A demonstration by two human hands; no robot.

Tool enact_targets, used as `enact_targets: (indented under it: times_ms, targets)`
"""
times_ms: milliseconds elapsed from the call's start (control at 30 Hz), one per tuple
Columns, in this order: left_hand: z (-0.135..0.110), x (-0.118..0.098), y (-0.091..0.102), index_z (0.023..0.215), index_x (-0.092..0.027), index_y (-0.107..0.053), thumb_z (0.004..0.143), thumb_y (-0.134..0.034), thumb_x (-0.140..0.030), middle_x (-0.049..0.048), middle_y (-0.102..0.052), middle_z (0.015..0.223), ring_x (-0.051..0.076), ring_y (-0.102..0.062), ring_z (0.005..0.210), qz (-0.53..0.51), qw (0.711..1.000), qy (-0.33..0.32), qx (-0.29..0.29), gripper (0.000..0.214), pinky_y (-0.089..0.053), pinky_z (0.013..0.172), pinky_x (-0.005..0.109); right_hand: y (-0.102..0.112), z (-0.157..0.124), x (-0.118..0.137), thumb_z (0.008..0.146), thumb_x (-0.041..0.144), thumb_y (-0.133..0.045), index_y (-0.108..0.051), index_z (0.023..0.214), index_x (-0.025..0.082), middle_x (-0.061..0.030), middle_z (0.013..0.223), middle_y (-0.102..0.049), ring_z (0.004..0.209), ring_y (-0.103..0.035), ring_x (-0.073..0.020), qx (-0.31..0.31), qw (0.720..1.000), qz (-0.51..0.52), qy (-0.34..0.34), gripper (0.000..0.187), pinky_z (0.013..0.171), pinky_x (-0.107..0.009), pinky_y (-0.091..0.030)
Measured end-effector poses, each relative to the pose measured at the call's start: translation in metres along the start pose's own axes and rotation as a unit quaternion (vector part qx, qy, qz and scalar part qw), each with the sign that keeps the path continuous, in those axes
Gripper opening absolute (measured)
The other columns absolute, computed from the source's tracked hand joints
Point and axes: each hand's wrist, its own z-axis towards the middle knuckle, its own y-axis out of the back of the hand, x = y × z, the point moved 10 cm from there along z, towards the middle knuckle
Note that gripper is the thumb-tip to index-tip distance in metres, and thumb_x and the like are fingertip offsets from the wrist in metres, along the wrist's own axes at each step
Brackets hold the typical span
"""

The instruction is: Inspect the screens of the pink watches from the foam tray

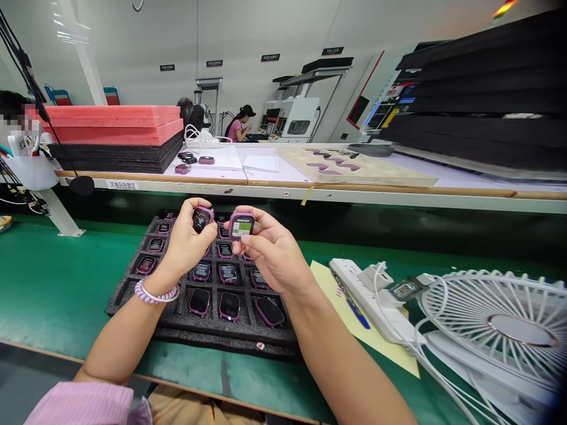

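Note:
My left hand (188,236) is closed on a purple smartwatch body (201,219), its dark screen showing a small picture. Close beside it, my right hand (270,245) grips a second purple smartwatch body (241,226) with a green and white screen, its thumb at the lower edge. Both watches are held up over a black foam tray (133,289). In the tray's compartments lie several more purple watches, such as one with a blank screen (229,306) and one showing text (228,273). My hands hide part of the tray's far rows.
To the right are a white power strip (354,283), a blue pen (358,313), yellow paper (398,351) and a white fan (491,319) with cables. The shelf edge (274,190) runs behind my hands, bearing red foam sheets (115,124) and a beige tray (376,174). People sit beyond.

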Motion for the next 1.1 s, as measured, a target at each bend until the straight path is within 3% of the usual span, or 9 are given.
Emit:
enact_targets:
  times_ms: [267,467,700,867,1100]
  targets:
    - [-0.0010,0.0023,-0.0020,0.111,-0.019,-0.051,0.077,-0.064,-0.021,-0.0014,-0.055,0.089,0.011,-0.051,0.077,-0.030,0.999,0.014,0.005,0.036,-0.042,0.072,0.026,-0.0006,-0.0005,0.0012,0.072,0.026,-0.074,-0.058,0.118,0.021,-0.0018,0.094,-0.065,0.066,-0.058,-0.0154,0.002,1.000,-0.016,0.001,0.049,0.064,-0.030,-0.047]
    - [-0.0007,-0.0021,0.0006,0.109,-0.019,-0.053,0.077,-0.061,-0.018,-0.0008,-0.055,0.090,0.012,-0.051,0.079,0.015,1.000,0.000,0.000,0.033,-0.040,0.074,0.026,-0.0014,-0.0009,0.0023,0.074,0.025,-0.074,-0.058,0.118,0.021,-0.0022,0.095,-0.065,0.066,-0.059,-0.0153,0.008,1.000,-0.023,0.006,0.048,0.063,-0.030,-0.048]
    - [-0.0013,-0.0001,-0.0029,0.111,-0.019,-0.051,0.077,-0.063,-0.020,-0.0015,-0.054,0.087,0.011,-0.050,0.075,-0.035,0.999,0.023,0.006,0.036,-0.041,0.071,0.025,-0.0015,-0.0007,0.0031,0.076,0.023,-0.074,-0.059,0.118,0.022,-0.0021,0.096,-0.066,0.066,-0.060,-0.0140,0.011,1.000,-0.020,0.016,0.045,0.063,-0.028,-0.049]
    - [-0.0009,-0.0022,0.0000,0.110,-0.018,-0.053,0.077,-0.062,-0.018,-0.0007,-0.054,0.089,0.012,-0.050,0.078,-0.001,1.000,0.010,0.001,0.034,-0.041,0.073,0.025,-0.0024,-0.0010,0.0026,0.075,0.026,-0.074,-0.058,0.119,0.022,-0.0031,0.097,-0.066,0.066,-0.059,-0.0158,0.012,0.999,-0.032,0.011,0.046,0.064,-0.031,-0.049]
    - [-0.0018,-0.0004,-0.0011,0.112,-0.019,-0.052,0.078,-0.065,-0.021,-0.0012,-0.054,0.087,0.011,-0.050,0.076,-0.048,0.999,0.021,0.005,0.037,-0.042,0.072,0.025,-0.0023,-0.0012,0.0021,0.075,0.027,-0.073,-0.057,0.119,0.022,-0.0035,0.099,-0.066,0.066,-0.059,-0.0160,0.012,0.999,-0.030,0.008,0.048,0.064,-0.031,-0.048]
